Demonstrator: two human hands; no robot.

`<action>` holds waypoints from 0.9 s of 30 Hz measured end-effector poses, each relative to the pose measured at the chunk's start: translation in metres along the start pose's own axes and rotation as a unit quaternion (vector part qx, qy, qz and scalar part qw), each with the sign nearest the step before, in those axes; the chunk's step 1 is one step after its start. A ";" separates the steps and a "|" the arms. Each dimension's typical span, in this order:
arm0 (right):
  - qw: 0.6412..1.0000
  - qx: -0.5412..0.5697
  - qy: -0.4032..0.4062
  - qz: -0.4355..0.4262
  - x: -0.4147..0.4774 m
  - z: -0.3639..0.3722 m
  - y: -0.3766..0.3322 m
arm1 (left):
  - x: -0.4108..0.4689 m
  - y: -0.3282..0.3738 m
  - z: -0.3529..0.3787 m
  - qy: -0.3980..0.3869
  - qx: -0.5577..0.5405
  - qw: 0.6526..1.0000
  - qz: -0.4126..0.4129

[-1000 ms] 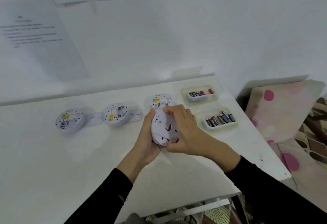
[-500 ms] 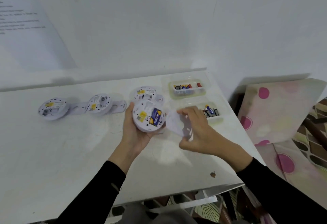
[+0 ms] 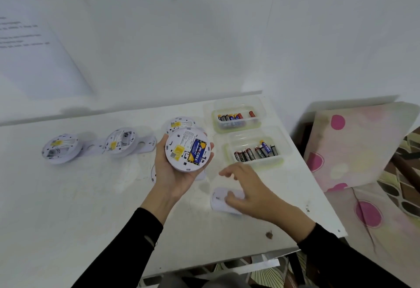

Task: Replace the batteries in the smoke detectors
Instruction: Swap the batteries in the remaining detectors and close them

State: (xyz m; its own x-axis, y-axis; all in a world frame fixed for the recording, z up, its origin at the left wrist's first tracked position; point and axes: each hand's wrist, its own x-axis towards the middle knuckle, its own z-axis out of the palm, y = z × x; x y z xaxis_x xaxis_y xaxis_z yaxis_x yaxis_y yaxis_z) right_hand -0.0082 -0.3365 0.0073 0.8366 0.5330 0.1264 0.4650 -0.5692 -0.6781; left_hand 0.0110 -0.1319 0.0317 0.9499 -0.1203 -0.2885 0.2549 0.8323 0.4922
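Smoke detector (image 3: 187,151): back-up, above table (image 3: 91,196), cupped in left hand (image 3: 172,174), fingers curled round rim.
Battery (image 3: 197,151): blue-yellow cell seated; old or new, cannot tell.
Cover (image 3: 219,201): off, flat on table; right hand (image 3: 247,190) rests on it, fingers loosely spread.
Other detectors (image 3: 120,142): three open on table, likely unfinished.
Battery trays (image 3: 259,164): two, stocked.

The blue-and-yellow battery (image 3: 197,151) in the smoke detector (image 3: 179,159) reads "PKCELL". Print on the wall sheet (image 3: 21,35) is illegible.
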 end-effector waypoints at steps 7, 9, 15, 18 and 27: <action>0.984 -0.023 0.177 -0.007 0.048 -0.020 -0.030 | 0.012 -0.008 0.013 -0.005 0.067 0.998 -0.007; 0.982 -0.058 0.182 0.002 0.056 -0.021 -0.028 | 0.015 -0.012 0.018 0.003 0.074 0.997 -0.014; 0.969 -0.124 0.209 0.053 0.070 -0.020 -0.029 | 0.024 -0.027 0.036 0.024 0.074 0.996 0.032; 0.966 -0.115 0.225 0.063 0.074 -0.026 -0.030 | 0.030 -0.028 0.043 0.017 0.073 0.996 0.050; 0.976 0.015 0.193 0.102 0.081 -0.034 -0.021 | 0.042 -0.035 0.042 0.038 0.079 0.995 0.047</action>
State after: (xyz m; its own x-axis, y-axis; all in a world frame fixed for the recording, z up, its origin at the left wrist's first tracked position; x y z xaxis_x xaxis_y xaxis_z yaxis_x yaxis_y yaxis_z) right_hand 0.0600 -0.3022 0.0562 0.9604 0.1317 0.2457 0.2734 -0.6169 -0.7380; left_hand 0.0491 -0.1887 0.0369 0.9560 -0.0005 -0.2934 0.1971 0.7416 0.6412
